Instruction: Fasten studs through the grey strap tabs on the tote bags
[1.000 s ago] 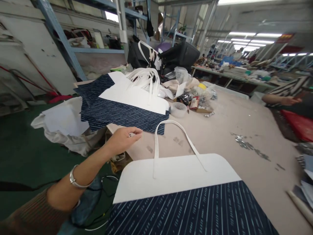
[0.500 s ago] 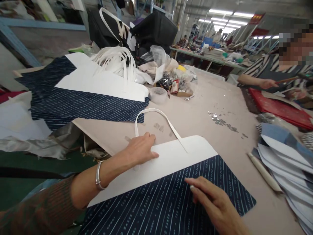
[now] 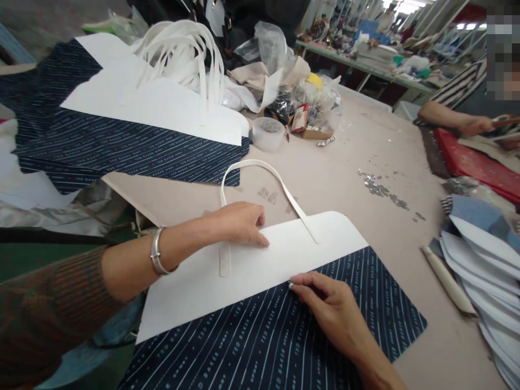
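Observation:
A flat bag panel lies in front of me, with a white upper band point(image 3: 190, 295) and dark blue striped, lettered fabric point(image 3: 244, 346) below. A white strap handle point(image 3: 280, 181) arches from the band; one end lies near my left hand point(image 3: 239, 225). This hand rests on the band with thumb and fingers apart, the thumb beside faint raised marks. My right hand point(image 3: 325, 298) is over the striped fabric just under the band's edge. Its thumb and index finger are pinched together; a tiny pale spot shows at the tips, too small to name.
Similar panels point(image 3: 150, 97) with white straps point(image 3: 179, 49) are piled at the back left. Behind sit a tape roll point(image 3: 268, 134) and plastic bags. Small silvery pieces point(image 3: 377, 187) are scattered on the table point(image 3: 345, 168). White sheets point(image 3: 471, 271) stand right; a co-worker's hand point(image 3: 475, 124) is beyond.
My right hand has moved up and left to the band's edge, its fingertips closing into a pinch. My left hand has shifted slightly across the band. The view has tilted downward.

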Demonstrator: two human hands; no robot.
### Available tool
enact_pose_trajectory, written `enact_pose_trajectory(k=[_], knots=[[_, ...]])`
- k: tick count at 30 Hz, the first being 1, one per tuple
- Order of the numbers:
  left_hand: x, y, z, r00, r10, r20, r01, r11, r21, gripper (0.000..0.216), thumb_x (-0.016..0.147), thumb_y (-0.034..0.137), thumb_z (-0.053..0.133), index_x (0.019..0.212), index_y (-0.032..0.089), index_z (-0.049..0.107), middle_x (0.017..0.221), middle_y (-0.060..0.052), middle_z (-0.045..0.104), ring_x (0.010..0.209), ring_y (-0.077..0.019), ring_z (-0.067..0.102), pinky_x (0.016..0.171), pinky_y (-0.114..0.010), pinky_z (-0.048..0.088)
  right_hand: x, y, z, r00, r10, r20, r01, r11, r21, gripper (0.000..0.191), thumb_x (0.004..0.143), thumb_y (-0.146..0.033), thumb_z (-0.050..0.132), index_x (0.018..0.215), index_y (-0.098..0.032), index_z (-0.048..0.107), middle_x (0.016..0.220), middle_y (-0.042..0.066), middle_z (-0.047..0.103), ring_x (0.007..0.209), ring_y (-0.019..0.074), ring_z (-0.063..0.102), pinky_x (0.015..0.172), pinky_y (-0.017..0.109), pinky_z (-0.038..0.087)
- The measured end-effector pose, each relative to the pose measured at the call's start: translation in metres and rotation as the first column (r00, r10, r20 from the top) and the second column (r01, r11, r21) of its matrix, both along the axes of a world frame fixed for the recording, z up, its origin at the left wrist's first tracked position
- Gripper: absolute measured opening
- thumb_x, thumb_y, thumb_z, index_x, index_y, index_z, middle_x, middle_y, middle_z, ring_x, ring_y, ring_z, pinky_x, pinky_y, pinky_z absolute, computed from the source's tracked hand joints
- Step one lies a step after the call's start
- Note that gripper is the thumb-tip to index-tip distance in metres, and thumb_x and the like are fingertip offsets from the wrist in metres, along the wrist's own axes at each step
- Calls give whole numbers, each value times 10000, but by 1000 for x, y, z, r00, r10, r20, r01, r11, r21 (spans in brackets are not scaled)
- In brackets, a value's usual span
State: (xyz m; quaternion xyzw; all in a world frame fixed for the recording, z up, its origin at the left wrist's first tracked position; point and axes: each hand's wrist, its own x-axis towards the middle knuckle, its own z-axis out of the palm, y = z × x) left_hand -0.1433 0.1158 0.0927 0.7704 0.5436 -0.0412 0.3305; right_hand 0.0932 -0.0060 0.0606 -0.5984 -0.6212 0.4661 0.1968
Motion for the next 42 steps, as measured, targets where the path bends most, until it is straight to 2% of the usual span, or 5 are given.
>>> enact_pose_trajectory(k=[5, 11, 17, 21, 42], knots=[[-2, 17, 12, 984, -115, 134, 142, 967, -213, 299, 645, 497, 690, 623, 208, 616, 540, 35, 561, 518, -132, 481, 479, -262, 298, -1, 2, 1, 999, 32, 27, -33, 999, 40, 208, 859, -369, 602, 883, -235, 760, 847, 21, 744, 750, 171, 672, 761, 299, 551], [3, 30, 11, 944, -185, 275, 300, 829, -472, 361, 642, 546, 699, 731, 197, 709, 720, -11, 706, 607, -162, 591, 507, -241, 419, -3, 3, 2, 998, 60, 24, -61, 996, 59, 185, 860, -347, 609, 872, -240, 759, 837, 8, 743, 741, 162, 677, 767, 287, 550], [13, 24, -2, 918, 53, 394, 305, 542, -783, 364, 642, 403, 758, 912, 167, 691, 797, -44, 741, 691, -214, 675, 628, -315, 551, -6, 4, 4, 998, 70, 9, -70, 995, 74, 168, 865, -318, 607, 861, -239, 756, 873, 9, 750, 788, 166, 687, 770, 276, 539], [17, 22, -12, 898, 90, 431, 342, 472, -813, 372, 635, 319, 756, 965, 169, 670, 856, -47, 746, 786, -233, 689, 729, -354, 566, -8, 4, 3, 996, 87, 25, -89, 991, 96, 171, 871, -315, 596, 854, -245, 752, 863, 9, 745, 791, 171, 685, 747, 279, 533], [23, 12, -16, 901, 158, 404, 291, 472, -832, 361, 618, 345, 725, 922, 158, 670, 801, -59, 734, 721, -246, 682, 690, -383, 573, -15, 4, 0, 973, 19, 228, -71, 972, 224, 200, 859, -307, 617, 698, -215, 541, 627, -31, 611, 557, 119, 550, 588, 233, 441]])
